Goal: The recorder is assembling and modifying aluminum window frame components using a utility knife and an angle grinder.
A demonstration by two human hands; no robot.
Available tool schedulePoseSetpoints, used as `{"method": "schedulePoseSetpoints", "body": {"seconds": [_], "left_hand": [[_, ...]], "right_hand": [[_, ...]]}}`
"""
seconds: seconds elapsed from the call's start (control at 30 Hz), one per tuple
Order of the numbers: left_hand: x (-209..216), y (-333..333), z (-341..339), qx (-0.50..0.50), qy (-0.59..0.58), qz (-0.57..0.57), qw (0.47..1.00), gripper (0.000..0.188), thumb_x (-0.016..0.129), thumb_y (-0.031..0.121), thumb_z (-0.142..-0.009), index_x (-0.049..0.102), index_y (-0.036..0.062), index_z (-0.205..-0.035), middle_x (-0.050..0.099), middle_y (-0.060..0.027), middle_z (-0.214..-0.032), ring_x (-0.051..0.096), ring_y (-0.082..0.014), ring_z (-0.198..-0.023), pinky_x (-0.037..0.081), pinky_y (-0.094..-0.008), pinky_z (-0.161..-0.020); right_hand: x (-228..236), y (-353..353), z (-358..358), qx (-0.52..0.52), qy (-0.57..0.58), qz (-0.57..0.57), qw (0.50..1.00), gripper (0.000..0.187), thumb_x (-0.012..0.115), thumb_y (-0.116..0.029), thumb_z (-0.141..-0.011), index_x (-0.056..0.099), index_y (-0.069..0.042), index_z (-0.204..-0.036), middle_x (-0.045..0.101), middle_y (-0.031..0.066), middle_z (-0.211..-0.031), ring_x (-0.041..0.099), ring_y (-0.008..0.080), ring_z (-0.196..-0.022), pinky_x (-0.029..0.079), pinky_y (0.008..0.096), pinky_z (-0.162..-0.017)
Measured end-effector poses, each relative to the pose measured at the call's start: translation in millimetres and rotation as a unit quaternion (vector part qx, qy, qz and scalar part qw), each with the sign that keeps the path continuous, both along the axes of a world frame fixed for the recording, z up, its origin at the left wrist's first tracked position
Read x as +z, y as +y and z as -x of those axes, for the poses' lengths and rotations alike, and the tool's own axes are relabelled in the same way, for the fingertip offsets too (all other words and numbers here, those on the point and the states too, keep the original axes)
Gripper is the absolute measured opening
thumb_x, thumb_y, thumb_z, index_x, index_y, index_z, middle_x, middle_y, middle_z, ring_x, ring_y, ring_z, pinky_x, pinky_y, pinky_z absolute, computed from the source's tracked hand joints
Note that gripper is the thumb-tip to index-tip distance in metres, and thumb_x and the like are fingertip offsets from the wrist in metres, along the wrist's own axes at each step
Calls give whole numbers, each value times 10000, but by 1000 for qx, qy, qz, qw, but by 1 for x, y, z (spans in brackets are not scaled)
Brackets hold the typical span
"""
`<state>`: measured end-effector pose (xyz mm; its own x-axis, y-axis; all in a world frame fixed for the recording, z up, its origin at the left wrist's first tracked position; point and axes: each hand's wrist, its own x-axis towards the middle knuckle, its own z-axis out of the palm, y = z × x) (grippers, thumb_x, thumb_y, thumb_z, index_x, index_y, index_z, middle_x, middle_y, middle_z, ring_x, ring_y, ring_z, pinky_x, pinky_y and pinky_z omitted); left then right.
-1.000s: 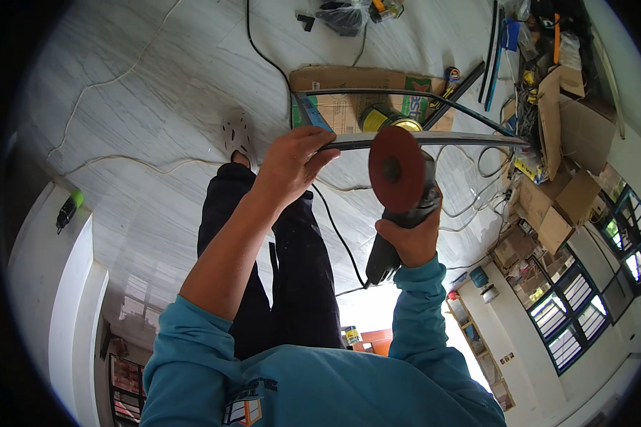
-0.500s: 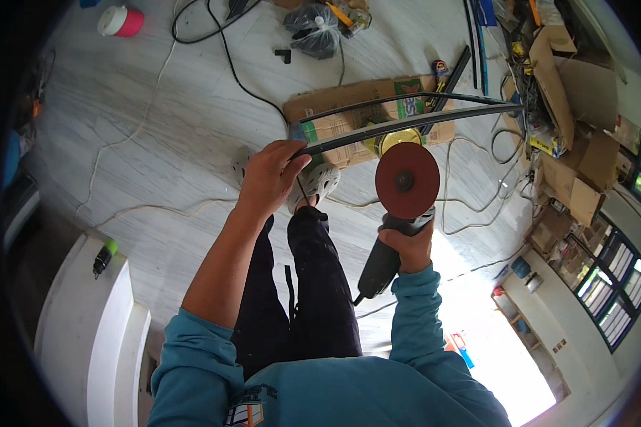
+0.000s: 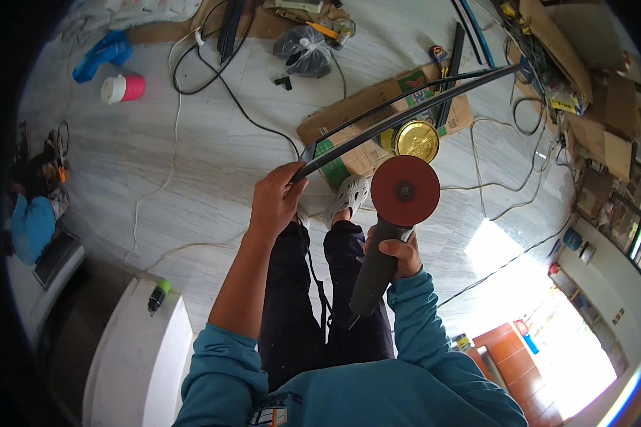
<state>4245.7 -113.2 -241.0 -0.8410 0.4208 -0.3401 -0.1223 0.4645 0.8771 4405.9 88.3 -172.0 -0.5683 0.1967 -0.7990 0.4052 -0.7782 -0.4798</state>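
My left hand [image 3: 276, 198] is closed around the near left end of a long, narrow dark frame [image 3: 414, 112]. This frame slants up to the right, over a flattened cardboard sheet [image 3: 367, 158] on the floor. In my right hand [image 3: 404, 255] is an angle grinder [image 3: 374, 276], its body gripped with the thumb on top. A reddish-brown disc [image 3: 421, 191] at its head faces up, apart from the frame. Just beyond the disc, a tin with a gold lid [image 3: 417, 141] stands by the cardboard.
A tape measure [image 3: 438, 53] and dark bars [image 3: 454, 67] lie beyond the frame. Cables [image 3: 236, 96] cross the tiled floor. A plastic bag [image 3: 305, 53] and a pink-and-white jug [image 3: 123, 89] stand farther off. Cardboard boxes [image 3: 605, 139] crowd the right; a green-and-black tool [image 3: 158, 296] rests on a white ledge at left.
The view has swung, so the surroundings appear rotated. In the picture, the frame now slants more steeply up to the right. Both hands keep their holds, and the grinder sits slightly lower.
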Motion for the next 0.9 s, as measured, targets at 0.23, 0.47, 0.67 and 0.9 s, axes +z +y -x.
{"method": "schedulePoseSetpoints", "body": {"seconds": [0.23,0.47,0.67,0.9], "left_hand": [[23,15,8,-187,149,150,959,290,688,113,-844,654,3,-1110,675,-190,-1019,642,-395,-948,509,-452,-839],[42,90,17,-245,177,147,942,340,738,153,-802,633,2,-1089,663,-196,-948,638,-380,-911,505,-478,-786],[32,203,30,-252,178,243,920,347,718,241,-837,626,-18,-1047,664,-201,-943,636,-394,-915,498,-482,-803],[21,332,22,-151,163,278,934,296,704,259,-859,648,14,-1015,670,-196,-929,641,-399,-900,506,-486,-792]], "right_hand": [[34,29,-20,-65,2,-56,996,558,724,-53,-593,564,2,-1125,642,132,-851,669,261,-686,579,388,-637],[89,126,-74,-132,-30,-190,972,581,720,-57,-589,547,-24,-1142,637,133,-832,668,273,-681,583,387,-638],[83,254,-64,-64,-55,-306,948,674,738,20,-567,514,-26,-1201,632,119,-894,657,241,-739,572,371,-687],[28,404,-17,133,-21,-406,904,943,818,-4,-559,355,-45,-1380,579,91,-1113,613,190,-913,555,341,-768]]}}
